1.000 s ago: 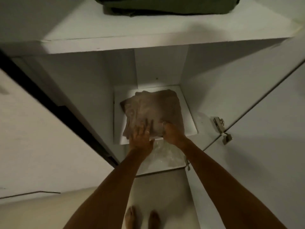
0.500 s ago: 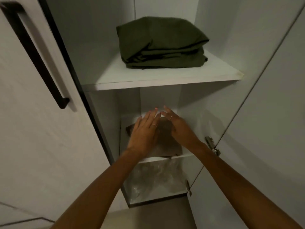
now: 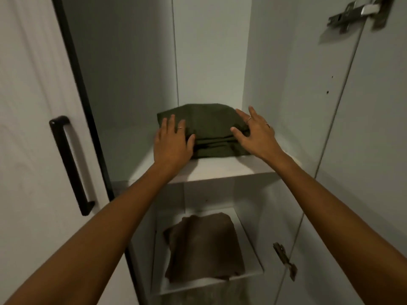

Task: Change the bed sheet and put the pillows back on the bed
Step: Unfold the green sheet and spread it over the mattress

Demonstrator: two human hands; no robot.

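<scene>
Both hands have risen from the brown folded cloth (image 3: 204,247) on the lower shelf (image 3: 253,271) to the folded green sheet (image 3: 202,128) on the upper shelf (image 3: 220,168). The left hand (image 3: 171,144) and right hand (image 3: 255,133) rest on its sides, fingers spread, gripping nothing yet.

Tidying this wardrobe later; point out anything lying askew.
The brown folded cloth on the lower shelf lies crooked, edges rumpled. The green folded sheet above, between both hands, sits squarely.

Matt green cloth sheet (image 3: 209,126), smooth white laminate shelf (image 3: 220,170), matt black handle (image 3: 70,166), dull metal hinge (image 3: 284,260).
</scene>
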